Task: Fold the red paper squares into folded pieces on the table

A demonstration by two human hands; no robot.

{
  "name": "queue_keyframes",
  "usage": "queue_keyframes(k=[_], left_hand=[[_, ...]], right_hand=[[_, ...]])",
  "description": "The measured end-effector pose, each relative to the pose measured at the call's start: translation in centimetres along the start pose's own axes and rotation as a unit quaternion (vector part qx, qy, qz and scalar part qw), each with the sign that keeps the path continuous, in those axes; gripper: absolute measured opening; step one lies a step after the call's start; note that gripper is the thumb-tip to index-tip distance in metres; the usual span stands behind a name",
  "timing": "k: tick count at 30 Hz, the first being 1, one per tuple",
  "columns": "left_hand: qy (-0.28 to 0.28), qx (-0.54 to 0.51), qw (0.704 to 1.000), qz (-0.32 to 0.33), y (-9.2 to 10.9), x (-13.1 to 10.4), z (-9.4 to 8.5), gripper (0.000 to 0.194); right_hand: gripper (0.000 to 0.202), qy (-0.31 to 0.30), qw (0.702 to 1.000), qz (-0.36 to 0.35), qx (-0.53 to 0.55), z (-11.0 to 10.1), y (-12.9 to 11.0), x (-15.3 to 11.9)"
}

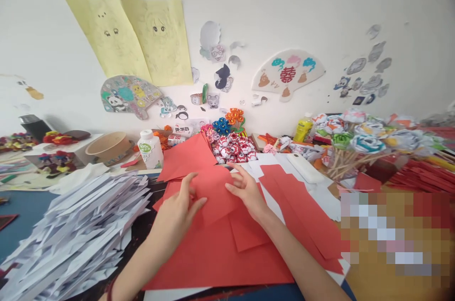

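Observation:
Both my hands are over a stack of red paper in front of me. A smaller red paper sheet lies between them, slightly bowed. My left hand is at its left side, thumb and index finger apart, with the thumb over the paper. At the sheet's right edge, my right hand has its fingers curved around the edge; the exact grip is partly hidden. Beneath is a large red sheet, with other red pieces overlapping it.
Folded white paper strips are heaped at left. A white bottle stands behind them, near a beige bowl. Red strips lie at right beside a white phone-like object. Paper flowers crowd the back right.

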State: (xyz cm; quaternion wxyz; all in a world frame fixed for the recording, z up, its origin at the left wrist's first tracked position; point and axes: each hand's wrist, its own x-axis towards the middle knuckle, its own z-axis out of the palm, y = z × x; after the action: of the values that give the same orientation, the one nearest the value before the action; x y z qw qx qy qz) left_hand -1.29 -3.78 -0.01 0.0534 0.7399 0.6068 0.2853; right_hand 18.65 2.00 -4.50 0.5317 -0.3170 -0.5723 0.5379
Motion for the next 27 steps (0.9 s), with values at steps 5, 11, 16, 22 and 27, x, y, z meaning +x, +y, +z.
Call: queue_keyframes(k=[5,11,16,22,27], left_hand=[[0.110,0.150,0.973,0.140,1.0,2.6,0.7,0.063],[0.053,-0.018,0.987,0.148,0.5,3.5,3.7,0.057],[0.048,-0.190,0.980,0.045,0.1,3.1,3.3,0.026],[-0.007,-0.523,0.846,-0.103,0.2,3.3,2.4,0.037],[-0.054,-0.577,0.802,-0.146,0.0,3.0,2.7,0.043]], right_hand=[[0.056,0.058,0.988,-0.059,-0.131,-0.2,-0.9,0.0],[0.048,0.014,0.984,-0.123,-0.126,-0.1,-1.3,-0.4],[0.044,0.061,0.973,-0.143,-0.172,0.2,-1.7,-0.4],[0.043,0.067,0.988,-0.024,-0.138,0.3,-0.3,0.1],[0.035,0.043,0.994,0.029,-0.100,0.5,1.0,0.0]])
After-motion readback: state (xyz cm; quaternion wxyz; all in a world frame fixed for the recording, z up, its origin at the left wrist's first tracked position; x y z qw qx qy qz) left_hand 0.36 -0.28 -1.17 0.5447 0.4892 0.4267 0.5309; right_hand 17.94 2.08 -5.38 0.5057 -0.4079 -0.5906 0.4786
